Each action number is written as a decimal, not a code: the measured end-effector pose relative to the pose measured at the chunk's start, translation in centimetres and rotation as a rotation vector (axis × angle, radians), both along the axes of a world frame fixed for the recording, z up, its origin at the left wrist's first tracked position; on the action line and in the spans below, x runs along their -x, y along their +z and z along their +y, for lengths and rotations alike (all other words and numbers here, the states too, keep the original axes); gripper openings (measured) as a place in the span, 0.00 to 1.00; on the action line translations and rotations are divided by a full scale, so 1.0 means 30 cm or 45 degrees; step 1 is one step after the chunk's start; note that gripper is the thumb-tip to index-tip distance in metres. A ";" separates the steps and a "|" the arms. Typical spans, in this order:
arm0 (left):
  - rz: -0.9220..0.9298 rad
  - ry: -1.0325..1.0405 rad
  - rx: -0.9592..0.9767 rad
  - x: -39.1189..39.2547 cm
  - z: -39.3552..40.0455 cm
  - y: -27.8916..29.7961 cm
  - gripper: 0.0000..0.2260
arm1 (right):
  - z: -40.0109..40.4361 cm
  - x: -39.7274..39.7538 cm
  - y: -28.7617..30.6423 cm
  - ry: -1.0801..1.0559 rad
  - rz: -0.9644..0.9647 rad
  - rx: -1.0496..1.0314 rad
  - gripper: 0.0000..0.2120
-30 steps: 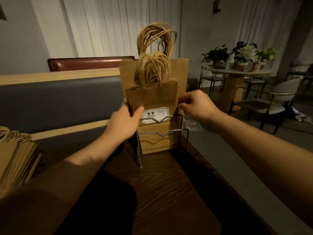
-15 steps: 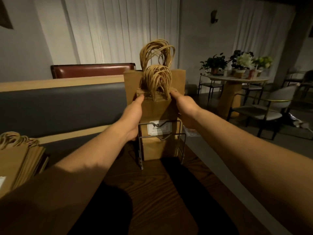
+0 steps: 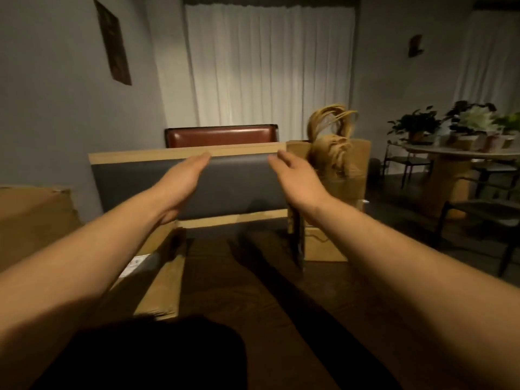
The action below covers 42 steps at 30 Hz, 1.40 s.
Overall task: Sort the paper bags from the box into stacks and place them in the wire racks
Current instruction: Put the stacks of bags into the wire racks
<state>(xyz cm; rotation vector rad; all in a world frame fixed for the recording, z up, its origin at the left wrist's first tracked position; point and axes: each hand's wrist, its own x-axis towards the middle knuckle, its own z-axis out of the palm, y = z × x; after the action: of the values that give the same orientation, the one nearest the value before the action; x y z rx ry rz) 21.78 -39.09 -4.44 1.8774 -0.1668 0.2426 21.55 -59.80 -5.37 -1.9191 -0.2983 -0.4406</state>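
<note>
Dim room, dark wooden bench [image 3: 253, 305]. Head view: both hands hang in the air holding nothing, left hand [image 3: 183, 178] and right hand [image 3: 295, 178] with fingers straight and relaxed. Bagged rack [image 3: 332, 220] stands at right, loose bags [image 3: 160, 277] lie at left, box [image 3: 31, 220] beyond. Likely next: square a flat stack, handles aligned, before lifting.

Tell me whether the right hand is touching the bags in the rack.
Apart. The head view shows the right hand open in the air left of the bags, dark seat back visible beyond its fingers.
</note>
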 end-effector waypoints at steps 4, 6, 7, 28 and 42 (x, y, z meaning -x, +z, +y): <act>0.261 0.451 -0.504 0.052 0.396 -0.096 0.24 | 0.327 -0.050 -0.194 0.210 0.479 0.076 0.35; 0.568 0.485 -0.534 0.063 0.527 -0.197 0.18 | 0.461 -0.069 -0.289 0.251 0.756 -0.037 0.42; 0.720 0.480 -0.518 0.069 0.570 -0.256 0.17 | 0.525 -0.087 -0.330 0.288 0.877 -0.103 0.45; 0.180 0.103 0.489 0.239 0.378 -0.483 0.18 | 0.507 0.112 -0.615 0.559 0.619 -0.580 0.29; 0.097 0.196 0.465 0.361 0.157 -0.638 0.47 | 0.293 0.247 -0.656 0.524 0.460 -0.457 0.29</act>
<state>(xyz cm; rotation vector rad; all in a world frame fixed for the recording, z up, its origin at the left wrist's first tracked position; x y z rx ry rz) 10.95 -34.37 -23.57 1.5341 0.0712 0.2857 14.13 -51.00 -25.05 -1.4986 -0.3387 0.1226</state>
